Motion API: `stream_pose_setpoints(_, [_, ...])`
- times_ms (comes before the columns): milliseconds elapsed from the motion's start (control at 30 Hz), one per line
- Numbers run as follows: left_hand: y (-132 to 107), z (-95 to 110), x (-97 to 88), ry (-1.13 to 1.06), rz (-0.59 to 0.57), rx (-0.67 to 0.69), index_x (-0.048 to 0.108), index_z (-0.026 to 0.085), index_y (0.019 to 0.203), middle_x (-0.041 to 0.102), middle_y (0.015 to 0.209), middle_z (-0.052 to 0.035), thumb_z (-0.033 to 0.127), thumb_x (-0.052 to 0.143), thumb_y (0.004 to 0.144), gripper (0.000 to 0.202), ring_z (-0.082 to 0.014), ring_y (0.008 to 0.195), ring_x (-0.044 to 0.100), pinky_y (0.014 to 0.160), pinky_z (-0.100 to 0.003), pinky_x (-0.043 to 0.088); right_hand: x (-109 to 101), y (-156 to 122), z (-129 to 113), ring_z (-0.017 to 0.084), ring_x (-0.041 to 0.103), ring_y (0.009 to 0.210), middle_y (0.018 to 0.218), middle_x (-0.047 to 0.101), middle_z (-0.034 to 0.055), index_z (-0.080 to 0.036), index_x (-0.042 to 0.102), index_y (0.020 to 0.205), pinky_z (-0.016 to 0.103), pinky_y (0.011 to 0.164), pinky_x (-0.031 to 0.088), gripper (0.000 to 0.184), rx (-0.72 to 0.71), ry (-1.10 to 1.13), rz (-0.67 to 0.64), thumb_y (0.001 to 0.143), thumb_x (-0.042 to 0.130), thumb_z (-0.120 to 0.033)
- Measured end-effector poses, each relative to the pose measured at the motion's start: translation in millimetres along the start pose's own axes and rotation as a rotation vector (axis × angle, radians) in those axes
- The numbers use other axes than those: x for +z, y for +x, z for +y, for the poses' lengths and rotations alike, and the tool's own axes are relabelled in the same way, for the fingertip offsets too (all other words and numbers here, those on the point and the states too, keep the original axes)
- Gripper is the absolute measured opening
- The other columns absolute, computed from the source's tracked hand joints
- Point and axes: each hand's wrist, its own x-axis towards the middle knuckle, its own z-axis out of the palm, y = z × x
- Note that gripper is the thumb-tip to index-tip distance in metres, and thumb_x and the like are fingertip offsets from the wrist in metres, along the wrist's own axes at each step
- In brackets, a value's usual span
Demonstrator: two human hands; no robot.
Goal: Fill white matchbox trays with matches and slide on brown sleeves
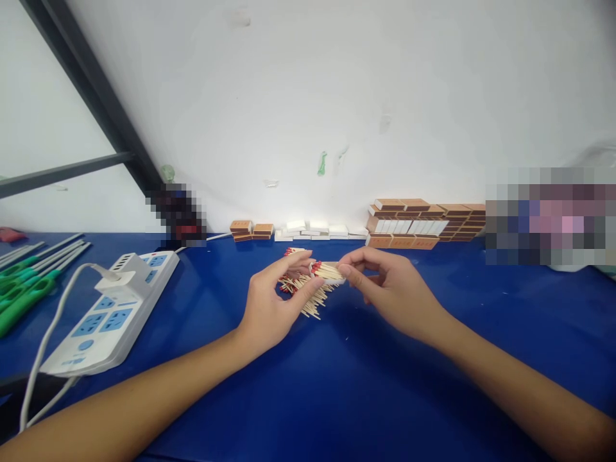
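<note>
My left hand (272,301) closes its thumb and fingers around the left end of a small white matchbox tray (333,281). Red-headed matches (328,271) lie in that tray, heads toward my left hand. At its right end, my right hand (392,282) pinches with thumb and forefinger; whether it also grips the match ends is hidden. Beneath and behind the tray, a loose pile of matches (314,307) spreads on the blue table (308,398), partly covered by my left hand.
Stacked matchboxes (416,242) stand at the back right, with a few more matchboxes (240,228) at back left. White trays (308,228) line the wall between them. A power strip (113,314) with a white cable and green-handled tools (29,289) lie on the left.
</note>
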Motion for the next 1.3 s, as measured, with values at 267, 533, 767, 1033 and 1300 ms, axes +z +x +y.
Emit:
stream_pose_setpoints(267, [1.9,1.9,-1.7,0.054,-0.053,0.079,0.078,0.029,0.119,0.079,0.119,-0.0044,0.035,0.076,0.095,0.025,-0.0243,0.111,0.073,0.101,-0.046,0.061,2.1,-4.1,-2.5,0.018,0.062,0.079,0.095,0.066,0.0058,-0.025,0.073,0.107,0.030,0.060,0.053,0.020,-0.185,-0.117,0.085,0.100,0.065,-0.042])
stream_pose_setpoints(533, [-0.8,0.1,0.7,0.034,-0.071,0.043,0.076,0.028,0.122,0.080,0.118,-0.0034,0.034,0.081,0.090,0.032,-0.0230,0.106,0.075,0.099,-0.043,0.062,4.1,-7.0,-4.8,0.018,0.059,0.082,0.098,0.063,0.0058,-0.027,0.077,0.104,0.032,0.066,0.051,0.014,-0.394,-0.268,0.060,0.100,0.064,-0.025])
stream_pose_setpoints(767, [-1.5,-3.6,1.3,-0.073,-0.081,-0.005,0.073,0.026,0.126,0.080,0.115,-0.0043,0.036,0.081,0.091,0.037,-0.0217,0.099,0.077,0.095,-0.041,0.064,3.6,-3.3,-2.1,0.018,0.061,0.087,0.099,0.067,0.0058,-0.025,0.074,0.105,0.033,0.071,0.053,0.012,-0.321,-0.233,0.053,0.101,0.063,-0.030])
stream_pose_setpoints(1033, [0.5,-0.1,-0.9,-0.003,-0.049,0.023,0.076,0.026,0.117,0.080,0.114,-0.0033,0.035,0.075,0.095,0.024,-0.0206,0.099,0.075,0.094,-0.039,0.061,2.6,-1.8,1.2,0.018,0.067,0.076,0.094,0.071,0.0064,-0.020,0.067,0.114,0.031,0.059,0.056,0.037,0.060,0.060,0.013,0.099,0.061,-0.054])
stream_pose_setpoints(1300, [0.4,1.8,-0.9,0.030,-0.019,0.037,0.077,0.024,0.107,0.081,0.106,-0.0023,0.032,0.078,0.093,0.016,-0.0186,0.093,0.075,0.086,-0.033,0.060,6.9,-2.0,-2.9,0.014,0.062,0.064,0.083,0.069,0.0037,-0.020,0.067,0.104,0.024,0.049,0.051,0.041,0.173,0.188,-0.050,0.095,0.065,-0.060])
